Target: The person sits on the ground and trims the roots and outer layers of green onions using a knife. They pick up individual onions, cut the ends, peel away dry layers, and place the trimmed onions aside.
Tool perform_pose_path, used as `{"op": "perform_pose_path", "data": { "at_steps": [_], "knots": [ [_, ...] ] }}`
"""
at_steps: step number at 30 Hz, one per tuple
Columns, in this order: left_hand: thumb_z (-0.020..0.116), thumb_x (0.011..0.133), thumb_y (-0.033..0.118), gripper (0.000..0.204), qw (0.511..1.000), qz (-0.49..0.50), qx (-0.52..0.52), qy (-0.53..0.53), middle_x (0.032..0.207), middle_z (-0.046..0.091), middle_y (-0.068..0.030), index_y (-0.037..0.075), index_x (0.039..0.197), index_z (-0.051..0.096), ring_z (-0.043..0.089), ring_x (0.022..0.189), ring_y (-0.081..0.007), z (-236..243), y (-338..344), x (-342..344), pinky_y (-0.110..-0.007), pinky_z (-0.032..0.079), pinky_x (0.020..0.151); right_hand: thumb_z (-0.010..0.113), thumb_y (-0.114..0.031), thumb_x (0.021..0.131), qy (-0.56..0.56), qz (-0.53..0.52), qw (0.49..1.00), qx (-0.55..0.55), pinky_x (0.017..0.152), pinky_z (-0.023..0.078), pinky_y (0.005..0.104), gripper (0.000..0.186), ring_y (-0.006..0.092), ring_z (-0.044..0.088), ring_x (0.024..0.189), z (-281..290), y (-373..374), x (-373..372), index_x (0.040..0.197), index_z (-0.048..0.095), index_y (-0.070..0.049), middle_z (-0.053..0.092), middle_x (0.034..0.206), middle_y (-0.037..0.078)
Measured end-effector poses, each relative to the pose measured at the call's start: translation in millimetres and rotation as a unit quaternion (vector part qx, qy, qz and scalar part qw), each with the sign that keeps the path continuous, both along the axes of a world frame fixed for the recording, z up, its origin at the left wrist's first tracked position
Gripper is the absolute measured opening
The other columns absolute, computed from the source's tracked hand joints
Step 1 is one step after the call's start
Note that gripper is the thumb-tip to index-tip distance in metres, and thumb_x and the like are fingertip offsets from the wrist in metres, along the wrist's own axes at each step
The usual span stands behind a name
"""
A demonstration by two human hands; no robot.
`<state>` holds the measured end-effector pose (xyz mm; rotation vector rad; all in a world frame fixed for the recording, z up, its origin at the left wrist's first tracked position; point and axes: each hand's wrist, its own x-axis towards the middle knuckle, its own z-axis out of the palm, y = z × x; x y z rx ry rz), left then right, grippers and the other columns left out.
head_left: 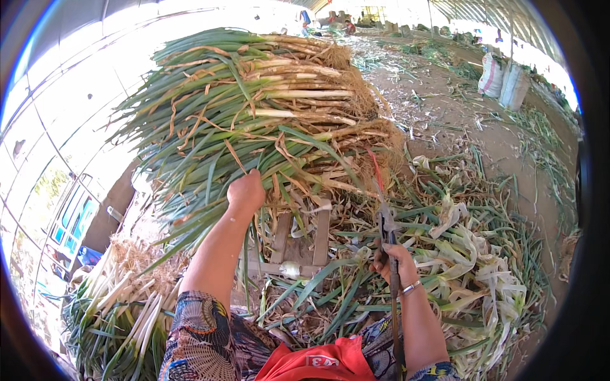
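A big pile of long green onions lies ahead of me, green leaves to the left and stringy roots to the right. My left hand is closed at the near side of this pile, around green onion leaves; what lies inside the fist is partly hidden. My right hand grips a dark air blow gun with a hose running down past my lap. The gun's tip points up toward the roots of the nearest onions. Beneath the pile's near edge a wooden rack shows.
Peeled green onions are heaped at the lower left. Stripped skins and leaves cover the ground at the right. Two full sacks stand farther back on the right. A blue vehicle is outside the netting on the left.
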<state>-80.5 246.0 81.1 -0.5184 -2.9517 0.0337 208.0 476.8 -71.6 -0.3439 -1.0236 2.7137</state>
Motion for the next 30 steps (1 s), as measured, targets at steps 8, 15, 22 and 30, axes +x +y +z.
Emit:
{"op": "perform_pose_path", "data": {
  "at_steps": [8, 15, 22, 30],
  "knots": [
    [0.060, 0.081, 0.017, 0.029, 0.998, 0.012, -0.036, -0.048, 0.092, 0.069, -0.0214, 0.003, 0.106, 0.053, 0.066, 0.090, -0.0409, 11.1, -41.6, 101.4, -0.049, 0.051, 0.078, 0.064, -0.018, 0.083, -0.034, -0.023, 0.998, 0.038, 0.055, 0.053, 0.0399, 0.031, 0.0207, 0.059, 0.054, 3.4, 8.6, -5.7, 0.102, 0.057, 0.005, 0.061, 0.073, 0.011],
    [0.070, 0.078, 0.023, 0.039, 0.989, 0.087, -0.064, -0.101, 0.092, 0.067, -0.0234, 0.004, 0.104, 0.051, 0.065, 0.091, -0.0407, 20.0, -93.3, 178.2, -0.050, 0.049, 0.080, 0.063, -0.020, 0.084, -0.079, -0.067, 0.994, 0.040, 0.053, 0.054, 0.0361, 0.022, 0.0185, 0.058, 0.053, 7.2, 18.0, 1.2, 0.091, 0.057, 0.000, 0.060, 0.070, 0.009],
    [0.075, 0.075, 0.038, 0.054, 0.965, 0.156, -0.083, -0.195, 0.090, 0.067, -0.0242, 0.002, 0.107, 0.049, 0.065, 0.089, -0.0414, -2.9, -163.1, 289.5, -0.050, 0.050, 0.080, 0.063, -0.026, 0.084, -0.064, -0.065, 0.995, 0.038, 0.050, 0.049, 0.0313, 0.026, 0.0178, 0.057, 0.050, 14.7, 19.7, 7.6, 0.080, 0.058, 0.000, 0.059, 0.064, 0.009],
    [0.070, 0.075, 0.045, 0.059, 0.864, 0.115, -0.146, -0.468, 0.093, 0.066, -0.0274, -0.003, 0.103, 0.050, 0.065, 0.090, -0.0423, -66.5, -203.3, 362.4, -0.048, 0.051, 0.080, 0.066, -0.028, 0.084, -0.121, -0.021, 0.987, 0.104, 0.049, 0.048, 0.0282, 0.029, 0.0143, 0.056, 0.050, 12.1, -13.2, 0.3, 0.091, 0.056, -0.002, 0.060, 0.067, 0.006]
  ]
}}
